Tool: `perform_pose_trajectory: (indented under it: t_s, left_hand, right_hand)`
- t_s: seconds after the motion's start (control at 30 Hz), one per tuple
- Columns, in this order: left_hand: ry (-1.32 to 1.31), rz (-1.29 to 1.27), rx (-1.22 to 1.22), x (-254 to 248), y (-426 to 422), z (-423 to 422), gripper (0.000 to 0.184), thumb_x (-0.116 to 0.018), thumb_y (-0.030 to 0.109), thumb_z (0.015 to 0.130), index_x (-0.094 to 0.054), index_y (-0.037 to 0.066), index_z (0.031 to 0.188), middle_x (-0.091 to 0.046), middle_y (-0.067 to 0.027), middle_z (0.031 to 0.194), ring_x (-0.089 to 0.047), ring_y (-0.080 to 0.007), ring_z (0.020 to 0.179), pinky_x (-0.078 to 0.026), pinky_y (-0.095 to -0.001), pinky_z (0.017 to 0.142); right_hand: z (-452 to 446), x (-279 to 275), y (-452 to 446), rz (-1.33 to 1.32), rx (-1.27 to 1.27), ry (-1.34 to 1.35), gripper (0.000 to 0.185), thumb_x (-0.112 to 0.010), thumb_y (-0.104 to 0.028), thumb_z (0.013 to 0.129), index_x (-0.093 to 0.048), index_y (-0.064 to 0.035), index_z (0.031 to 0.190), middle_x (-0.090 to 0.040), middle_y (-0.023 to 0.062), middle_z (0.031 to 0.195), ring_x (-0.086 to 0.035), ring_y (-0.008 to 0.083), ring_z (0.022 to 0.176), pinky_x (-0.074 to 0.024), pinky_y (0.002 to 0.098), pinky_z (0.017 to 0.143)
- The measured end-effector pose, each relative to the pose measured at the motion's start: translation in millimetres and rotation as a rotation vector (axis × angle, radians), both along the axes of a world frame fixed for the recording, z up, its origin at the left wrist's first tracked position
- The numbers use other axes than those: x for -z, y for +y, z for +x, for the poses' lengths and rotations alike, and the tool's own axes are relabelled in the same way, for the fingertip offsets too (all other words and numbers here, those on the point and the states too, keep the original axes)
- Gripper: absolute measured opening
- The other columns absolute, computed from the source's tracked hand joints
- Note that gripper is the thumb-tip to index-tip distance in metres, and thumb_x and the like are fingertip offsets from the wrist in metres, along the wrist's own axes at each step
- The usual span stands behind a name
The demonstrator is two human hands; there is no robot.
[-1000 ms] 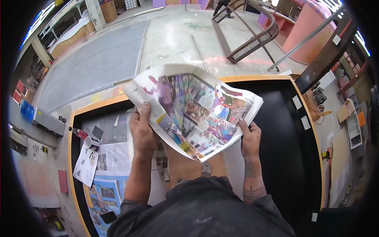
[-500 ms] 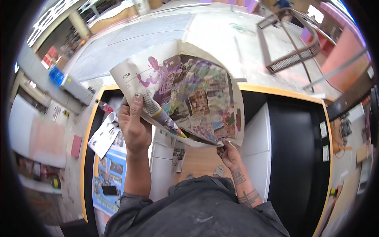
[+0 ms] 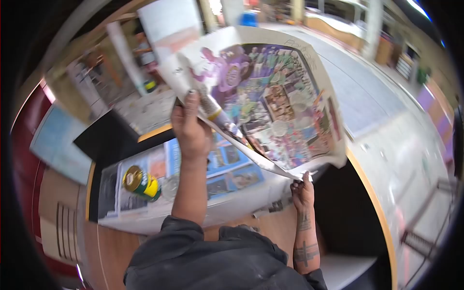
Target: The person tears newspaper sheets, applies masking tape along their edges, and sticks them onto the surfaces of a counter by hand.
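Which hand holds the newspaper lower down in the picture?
The right hand: it pinches the newspaper at its bottom edge, while the left hand grips it higher and farther left.

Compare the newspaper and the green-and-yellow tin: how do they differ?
The newspaper is held up by the left hand and right hand; the tin sits on the counter, unheld. The newspaper is thin, bending sheets; the tin is a rigid-looking cylinder. The newspaper spans far more of the view than the tin. Both show several colours.
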State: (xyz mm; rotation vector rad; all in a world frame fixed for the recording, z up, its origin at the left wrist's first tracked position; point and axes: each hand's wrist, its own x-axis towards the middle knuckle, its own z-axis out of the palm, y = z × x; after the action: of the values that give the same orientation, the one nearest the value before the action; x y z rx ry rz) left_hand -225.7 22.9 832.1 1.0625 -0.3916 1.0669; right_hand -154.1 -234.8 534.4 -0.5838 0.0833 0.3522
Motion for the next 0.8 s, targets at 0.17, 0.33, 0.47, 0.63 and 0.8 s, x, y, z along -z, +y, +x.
perform_pose_trajectory:
  t_s: [0.17, 0.33, 0.47, 0.63, 0.8]
  left_hand:
    - [-0.003, 0.069, -0.159, 26.3, -49.6, -31.9, 0.032, -0.061, 0.02, 0.107, -0.06, 0.0, 0.133, -0.066, -0.0071, 0.122, -0.063, -0.0159, 0.112, -0.05, -0.0339, 0.099]
    - [0.148, -0.069, -0.367, 86.5, -13.2, -45.4, 0.038, -0.063, 0.019, 0.106, -0.057, -0.003, 0.136, -0.066, -0.0101, 0.123, -0.064, -0.0185, 0.112, -0.052, -0.0355, 0.099]
    - [0.24, -0.281, -0.518, 69.8, 18.3, -67.5, 0.028, -0.066, 0.024, 0.105, -0.062, 0.002, 0.123, -0.068, -0.0091, 0.111, -0.068, -0.0185, 0.096, -0.059, -0.0358, 0.08]
    - [0.203, -0.249, -0.719, 53.0, 15.4, -108.3, 0.043, -0.061, 0.034, 0.107, -0.058, -0.002, 0.13, -0.063, -0.0117, 0.118, -0.065, -0.0207, 0.106, -0.056, -0.0402, 0.092]
    - [0.03, -0.394, -0.574, 16.7, -28.0, -144.9, 0.053, -0.058, 0.04, 0.107, -0.052, 0.002, 0.144, -0.06, -0.0073, 0.128, -0.059, -0.0168, 0.116, -0.047, -0.0344, 0.1]
  right_hand:
    - [27.1, 38.5, -17.9, 0.055, -0.214, 0.07, 0.022, -0.075, -0.028, 0.097, -0.063, -0.0106, 0.103, -0.058, 0.0015, 0.079, -0.054, 0.0162, 0.069, -0.0442, 0.0305, 0.065]
    - [51.2, 115.7, 26.2, -0.063, -0.422, 0.198, 0.026, -0.076, -0.03, 0.095, -0.063, -0.0112, 0.107, -0.057, 0.0028, 0.088, -0.053, 0.0176, 0.073, -0.0475, 0.0332, 0.069]
    - [38.4, 106.0, 39.6, -0.367, -0.429, 0.282, 0.045, -0.071, -0.039, 0.098, -0.063, -0.0019, 0.122, -0.068, 0.0115, 0.106, -0.062, 0.0204, 0.079, -0.0534, 0.0358, 0.074]
    - [56.6, 130.2, 29.4, -0.739, -0.106, 0.13, 0.044, -0.071, -0.036, 0.098, -0.065, 0.0036, 0.116, -0.071, 0.013, 0.094, -0.067, 0.0182, 0.065, -0.0534, 0.0301, 0.054]
    - [82.3, 106.4, 46.4, -0.625, -0.343, -0.089, 0.039, -0.065, -0.035, 0.104, -0.066, -0.0007, 0.122, -0.071, 0.0117, 0.103, -0.068, 0.0184, 0.078, -0.0578, 0.0327, 0.07]
